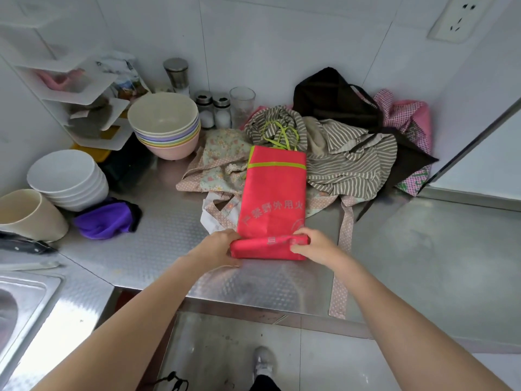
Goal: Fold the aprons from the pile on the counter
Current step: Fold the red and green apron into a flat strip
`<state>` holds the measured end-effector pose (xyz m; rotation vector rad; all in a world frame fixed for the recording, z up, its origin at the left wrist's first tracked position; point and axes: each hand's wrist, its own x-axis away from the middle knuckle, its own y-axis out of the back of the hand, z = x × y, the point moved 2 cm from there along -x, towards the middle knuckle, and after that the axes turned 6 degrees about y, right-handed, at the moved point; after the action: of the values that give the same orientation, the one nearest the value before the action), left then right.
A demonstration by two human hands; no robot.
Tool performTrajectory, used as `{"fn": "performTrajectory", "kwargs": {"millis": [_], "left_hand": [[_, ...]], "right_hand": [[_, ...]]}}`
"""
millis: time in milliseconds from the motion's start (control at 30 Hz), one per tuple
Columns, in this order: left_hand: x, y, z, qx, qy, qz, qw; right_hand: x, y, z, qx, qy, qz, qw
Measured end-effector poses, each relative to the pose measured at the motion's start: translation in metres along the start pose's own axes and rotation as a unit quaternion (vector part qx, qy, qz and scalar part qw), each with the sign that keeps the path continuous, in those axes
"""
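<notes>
A red apron (pixel 272 198), folded into a long narrow strip, lies on a steel tabletop (pixel 158 244) and runs from the centre toward twelve o'clock. Its near end is turned over into a thick roll. The left hand (pixel 218 248) grips the nine o'clock end of that roll, fingers curled around the cloth. The right hand (pixel 310 244) pinches the three o'clock end, fingers and thumb closed on the fabric. The red strip carries pale printed characters and a yellow-green band near its far end, where yellow-green ties (pixel 277 135) trail out.

The far end rests on the pile of unfolded aprons. A floral apron (pixel 222 162) lies at eleven o'clock under the red one, its dotted strap (pixel 339 289) hanging over the tabletop edge at five o'clock. A striped apron (pixel 346 159) spreads at one o'clock. Behind it, at two o'clock, sit a dark apron (pixel 329 97) and a pink checked apron (pixel 406 119).

At ten o'clock stands a stack of pastel bowls (pixel 165 125), with white bowls (pixel 67 179) at nine o'clock, a cream cup (pixel 28 215) and a purple cloth (pixel 107 218) beside them. Salt shakers (pixel 212 112) and a clear glass (pixel 242 104) stand by the wall at twelve o'clock. A sink (pixel 25 303) edge shows at eight o'clock.
</notes>
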<state>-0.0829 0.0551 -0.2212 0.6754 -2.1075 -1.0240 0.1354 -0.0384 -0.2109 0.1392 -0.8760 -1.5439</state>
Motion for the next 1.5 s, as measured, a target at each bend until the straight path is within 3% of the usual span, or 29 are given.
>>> {"fn": "performTrajectory", "kwargs": {"millis": [67, 200, 300, 400, 700, 767, 900, 1033, 1167, 1300, 1400, 1500], "left_hand": [[-0.007, 0.004, -0.003, 0.065, 0.069, -0.032, 0.995], [-0.020, 0.004, -0.008, 0.145, 0.201, -0.112, 0.962], [-0.025, 0.002, -0.019, 0.176, 0.220, -0.184, 0.942], [-0.029, -0.005, -0.026, 0.127, 0.204, -0.222, 0.945], [-0.043, 0.005, -0.026, 0.021, 0.222, -0.154, 0.963], [-0.043, 0.013, -0.024, 0.051, 0.222, -0.161, 0.960], [-0.040, 0.020, -0.022, 0.203, 0.262, -0.210, 0.920], [-0.044, 0.022, -0.020, 0.216, 0.280, -0.173, 0.919], [-0.054, 0.028, -0.021, 0.225, 0.279, -0.110, 0.927], [-0.061, 0.036, -0.024, 0.214, 0.246, -0.125, 0.937], [-0.063, 0.032, -0.019, 0.241, 0.254, -0.140, 0.926], [-0.061, 0.029, -0.022, 0.129, 0.235, -0.149, 0.952]], "right_hand": [[-0.015, 0.002, -0.007, -0.062, -0.022, -0.011, 0.998], [-0.034, 0.002, -0.013, -0.028, -0.045, -0.065, 0.996], [-0.039, 0.003, -0.011, 0.052, -0.070, -0.094, 0.992], [-0.045, 0.002, -0.009, 0.115, -0.087, -0.108, 0.984], [-0.047, -0.002, 0.002, 0.190, -0.094, -0.153, 0.965], [-0.046, -0.003, 0.003, 0.188, -0.103, -0.161, 0.963], [-0.046, -0.001, 0.008, 0.162, -0.129, -0.179, 0.962], [-0.045, 0.001, 0.000, 0.081, -0.126, -0.197, 0.969], [-0.045, 0.001, -0.004, 0.076, -0.122, -0.192, 0.971], [-0.045, 0.004, 0.002, 0.112, -0.110, -0.180, 0.971], [-0.046, 0.002, 0.004, 0.143, -0.118, -0.174, 0.967], [-0.046, -0.001, 0.006, 0.169, -0.133, -0.169, 0.962]]}}
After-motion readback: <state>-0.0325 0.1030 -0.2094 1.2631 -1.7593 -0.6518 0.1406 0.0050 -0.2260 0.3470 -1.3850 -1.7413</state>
